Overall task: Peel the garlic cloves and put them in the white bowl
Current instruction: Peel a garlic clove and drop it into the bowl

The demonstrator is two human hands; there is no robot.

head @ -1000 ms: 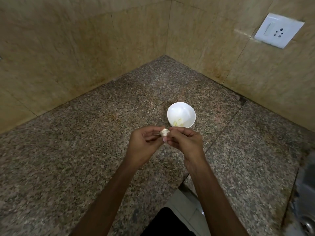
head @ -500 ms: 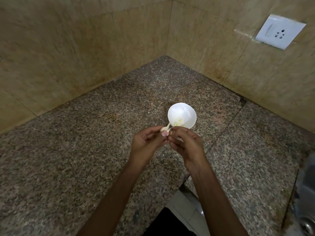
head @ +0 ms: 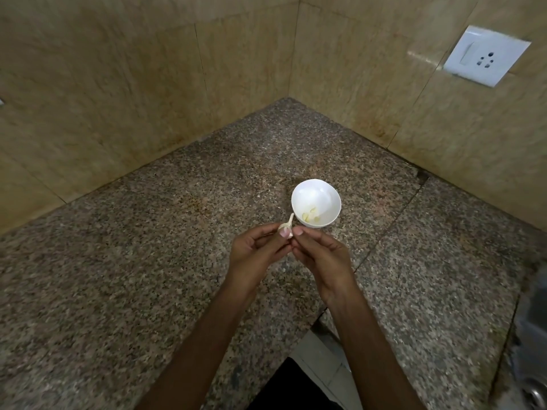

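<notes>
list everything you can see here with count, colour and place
white bowl: 1, white, on the counter beyond the hands
peeled cloves: about 3, pale yellow, inside the white bowl
garlic clove: 1, whitish, skin strip sticking up, between both hands
counter: 1, speckled granite, fills the corner
wall tiles: beige, behind the counter
socket plate: 1, white, upper right wall
sink: 1, grey metal, lower right edge
left hand: 1, pinches the garlic clove
right hand: 1, thumb against the garlic clove

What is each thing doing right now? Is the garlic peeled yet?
garlic clove, held up, skin partly off, a strip sticking up.
left hand, pinches the garlic clove.
right hand, pinches it too.
white bowl, upright, a few peeled cloves inside.
wall socket, nothing plugged in.
</notes>
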